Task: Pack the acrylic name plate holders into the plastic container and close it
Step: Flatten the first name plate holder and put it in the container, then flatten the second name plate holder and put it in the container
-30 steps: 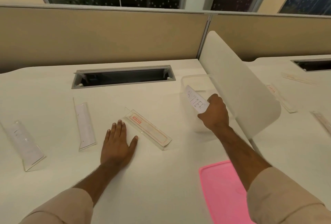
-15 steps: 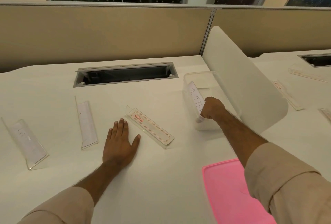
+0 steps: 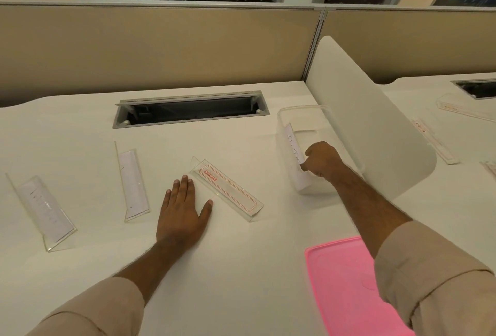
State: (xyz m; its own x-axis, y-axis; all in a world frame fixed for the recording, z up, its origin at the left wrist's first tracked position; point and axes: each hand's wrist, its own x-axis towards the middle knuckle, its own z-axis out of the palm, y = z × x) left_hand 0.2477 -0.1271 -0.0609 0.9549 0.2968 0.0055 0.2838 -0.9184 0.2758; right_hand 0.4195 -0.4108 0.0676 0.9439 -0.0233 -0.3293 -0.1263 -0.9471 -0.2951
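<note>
- Landmark: the clear plastic container [image 3: 316, 153], standing open on the white worktop [image 3: 241, 268] against the foot of a white divider panel [image 3: 375, 131].
- Right hand [image 3: 320, 159]: shown inside the container, fingers curled round the near end of a name plate holder [image 3: 292, 147] with a handwritten paper insert; the holder stands on edge along the container's left wall.
- Left hand [image 3: 181, 210]: laid flat on the worktop well left of the container, fingers straight and slightly spread, nothing held.
- Red-printed holder [image 3: 228, 190]: lying left of the container, just beside the left thumb; contact cannot be told.
- Two further holders, one [image 3: 132, 182] beyond the left hand and one [image 3: 44, 212] farthest from the container, remain unpacked.
- Pink lid [image 3: 346, 287]: flat on the worktop, nearer the viewer than the container, partly under the right sleeve.
- More holders [image 3: 433, 142] are visible on the adjoining worktop beyond the divider; whether they belong to the task cannot be judged.
- Risk 1: a holder left on edge may tip or stand above the rim, so the lid would not seat.
- Risk 2: the light container may slide or tilt if the right hand is withdrawn with the holder caught on its fingers.
- Risk 3: careless stacking may leave too little room for the remaining holders.
</note>
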